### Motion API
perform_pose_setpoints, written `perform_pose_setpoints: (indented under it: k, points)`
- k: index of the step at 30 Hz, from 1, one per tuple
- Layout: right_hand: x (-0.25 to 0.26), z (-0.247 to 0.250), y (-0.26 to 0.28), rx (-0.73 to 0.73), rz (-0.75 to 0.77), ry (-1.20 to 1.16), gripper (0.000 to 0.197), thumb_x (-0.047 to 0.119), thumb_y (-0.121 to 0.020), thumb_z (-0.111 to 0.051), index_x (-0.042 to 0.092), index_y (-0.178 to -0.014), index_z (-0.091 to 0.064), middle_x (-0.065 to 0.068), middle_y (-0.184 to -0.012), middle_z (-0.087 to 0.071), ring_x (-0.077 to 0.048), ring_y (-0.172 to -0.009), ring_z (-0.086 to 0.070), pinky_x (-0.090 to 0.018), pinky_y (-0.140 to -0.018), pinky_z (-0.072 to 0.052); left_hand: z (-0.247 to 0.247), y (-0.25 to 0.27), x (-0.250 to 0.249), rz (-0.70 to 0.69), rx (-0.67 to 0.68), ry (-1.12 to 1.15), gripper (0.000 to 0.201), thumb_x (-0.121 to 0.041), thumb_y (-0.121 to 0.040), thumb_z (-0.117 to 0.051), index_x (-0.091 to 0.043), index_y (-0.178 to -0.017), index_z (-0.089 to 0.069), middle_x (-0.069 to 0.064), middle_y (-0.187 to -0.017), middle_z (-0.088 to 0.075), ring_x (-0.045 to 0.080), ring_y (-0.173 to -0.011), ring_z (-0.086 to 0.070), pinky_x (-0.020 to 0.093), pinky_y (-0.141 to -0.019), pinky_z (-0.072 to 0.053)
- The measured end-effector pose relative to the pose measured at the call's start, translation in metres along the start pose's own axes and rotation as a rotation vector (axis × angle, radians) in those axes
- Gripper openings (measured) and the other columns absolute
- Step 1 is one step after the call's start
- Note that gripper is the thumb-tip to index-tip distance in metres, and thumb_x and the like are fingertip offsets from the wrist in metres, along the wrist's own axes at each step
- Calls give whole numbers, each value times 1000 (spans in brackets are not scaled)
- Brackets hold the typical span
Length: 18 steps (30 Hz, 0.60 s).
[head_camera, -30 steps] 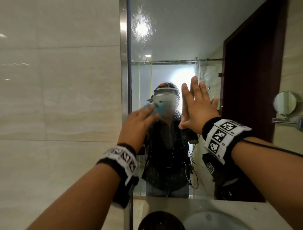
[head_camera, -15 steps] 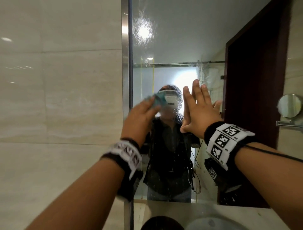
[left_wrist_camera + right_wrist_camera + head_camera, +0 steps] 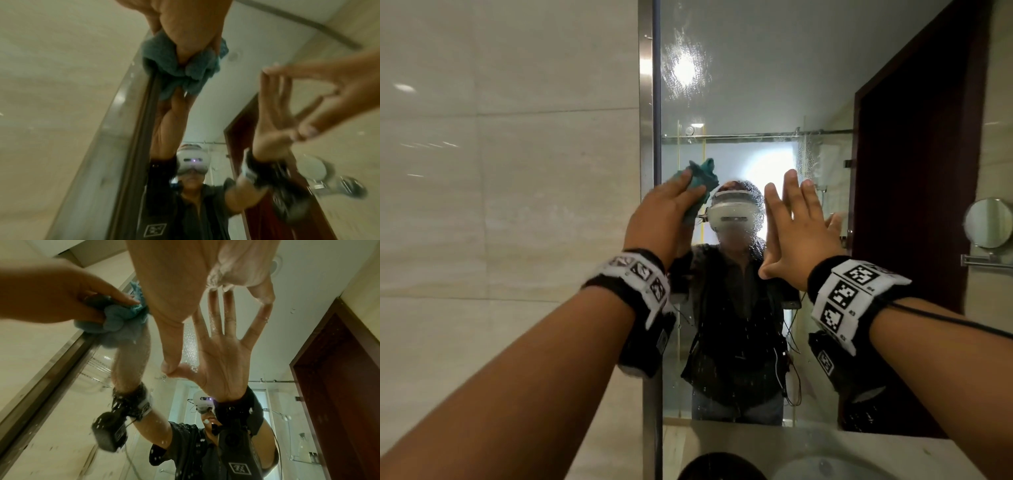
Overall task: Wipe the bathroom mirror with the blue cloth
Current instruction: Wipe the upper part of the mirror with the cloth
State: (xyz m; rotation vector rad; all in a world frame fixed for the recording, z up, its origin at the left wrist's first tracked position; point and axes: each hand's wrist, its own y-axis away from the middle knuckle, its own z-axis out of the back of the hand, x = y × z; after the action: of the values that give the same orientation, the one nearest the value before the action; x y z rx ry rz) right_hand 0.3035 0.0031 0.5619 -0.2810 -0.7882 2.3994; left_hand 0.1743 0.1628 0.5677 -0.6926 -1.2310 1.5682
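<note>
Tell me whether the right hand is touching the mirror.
Touching. In the right wrist view the right hand meets its own reflection at thumb and fingertips with no gap, flat on the mirror.

place: bathroom, hotel-like fit-out
walls: large beige stone tiles (image 3: pixel 510 192)
mirror (image 3: pixel 756 85): wall-mounted, metal edge strip, water-spotted
reflection: glass shower screen with top rail (image 3: pixel 739 136), dark wood door frame (image 3: pixel 914 192)
fixtures: round swing-arm shaving mirror (image 3: pixel 988 222), white basin (image 3: pixel 825 467) below
</note>
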Motion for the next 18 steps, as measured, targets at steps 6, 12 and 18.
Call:
perform_pose_setpoints:
  k: [6,12,18]
  points:
    - [1,1,-1,7,-5,14,134,46,-65,-80,27,-144,26,1,-146,41,-22,-138,30,-64,-109,-6,-19,74,-7,-280,182,-47,60,-6,-54,-88,-18,-110,-69,7,-124,-62,38,-102,-63,46,-78,-55]
    - [3,2,1,3,-9,-8,134,44,-64,-82,28,-144,25,1,-147,40,-22,-138,30,-63,-110,-6,23,8,13,-231,36,-137,36,-11,-67,-75,-16,-103,-71,10,-115,-67,39,-95,-63,48,-80,-51]
    - [3,0,0,-15,-7,-10,134,45,-64,-81,28,-143,26,2,-147,40,-22,-139,29,-63,-109,-7,7,32,29,-189,-3,-63,36,0,-65,-77,-11,-99,-72,13,-119,-64,40,-103,-61,51,-90,-47]
